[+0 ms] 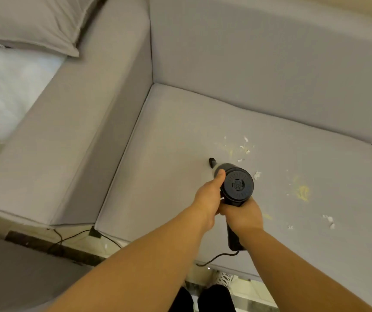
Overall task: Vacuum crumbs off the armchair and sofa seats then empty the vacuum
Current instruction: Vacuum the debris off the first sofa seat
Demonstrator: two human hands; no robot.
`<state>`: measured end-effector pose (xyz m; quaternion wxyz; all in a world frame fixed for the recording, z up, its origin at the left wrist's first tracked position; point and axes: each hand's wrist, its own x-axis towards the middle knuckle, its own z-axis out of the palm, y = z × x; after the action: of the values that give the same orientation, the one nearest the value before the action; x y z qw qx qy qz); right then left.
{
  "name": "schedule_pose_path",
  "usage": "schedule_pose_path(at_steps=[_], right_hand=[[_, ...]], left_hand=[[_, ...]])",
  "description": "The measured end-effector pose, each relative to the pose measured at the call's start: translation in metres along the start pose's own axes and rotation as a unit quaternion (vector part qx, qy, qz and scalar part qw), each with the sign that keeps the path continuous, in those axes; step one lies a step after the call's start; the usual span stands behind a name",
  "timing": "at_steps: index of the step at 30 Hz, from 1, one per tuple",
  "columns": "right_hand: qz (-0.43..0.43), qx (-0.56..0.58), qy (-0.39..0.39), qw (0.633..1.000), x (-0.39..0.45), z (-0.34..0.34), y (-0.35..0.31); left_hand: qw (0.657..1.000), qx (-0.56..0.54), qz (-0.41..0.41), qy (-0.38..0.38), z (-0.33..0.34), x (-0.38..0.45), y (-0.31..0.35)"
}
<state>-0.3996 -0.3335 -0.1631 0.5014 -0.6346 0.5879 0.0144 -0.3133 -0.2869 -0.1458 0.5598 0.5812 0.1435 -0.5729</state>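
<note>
A small black handheld vacuum (pixel 238 184) points down at the grey sofa seat (pixel 171 167), its narrow nozzle tip (pixel 211 161) touching the cushion. My right hand (pixel 243 215) grips the vacuum's handle from below. My left hand (pixel 209 199) holds the side of the round body, thumb up along it. White and yellow crumbs (pixel 243 147) lie scattered just right of the nozzle. More crumbs sit further right, as a yellow patch (pixel 303 192) and white bits (pixel 329 220).
The sofa's wide left armrest (pixel 74 122) and backrest (pixel 259 64) enclose the seat. A grey pillow (pixel 29 21) lies at the top left. A black cord (pixel 216 258) runs from the handle over the seat's front edge. More cable (pixel 68 238) lies on the floor.
</note>
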Motion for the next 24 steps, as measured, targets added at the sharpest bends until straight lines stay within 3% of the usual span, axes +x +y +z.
schedule_pose_path(at_steps=[4, 8, 13, 24], right_hand=[[-0.002, 0.008, 0.005, 1.0, 0.007, -0.015, 0.0], [-0.029, 0.019, -0.044, 0.998, 0.019, -0.009, -0.015], [-0.042, 0.024, -0.099, 0.994, 0.05, 0.008, -0.034], [-0.016, 0.01, -0.049, 0.999, 0.091, -0.071, -0.017]], left_hand=[[1.0, 0.003, 0.015, 0.006, 0.018, 0.005, 0.001], [0.996, 0.001, 0.074, 0.058, 0.015, 0.004, 0.012], [0.992, -0.038, 0.081, 0.094, 0.007, 0.022, 0.037], [0.997, -0.042, 0.034, 0.046, 0.094, 0.048, 0.033]])
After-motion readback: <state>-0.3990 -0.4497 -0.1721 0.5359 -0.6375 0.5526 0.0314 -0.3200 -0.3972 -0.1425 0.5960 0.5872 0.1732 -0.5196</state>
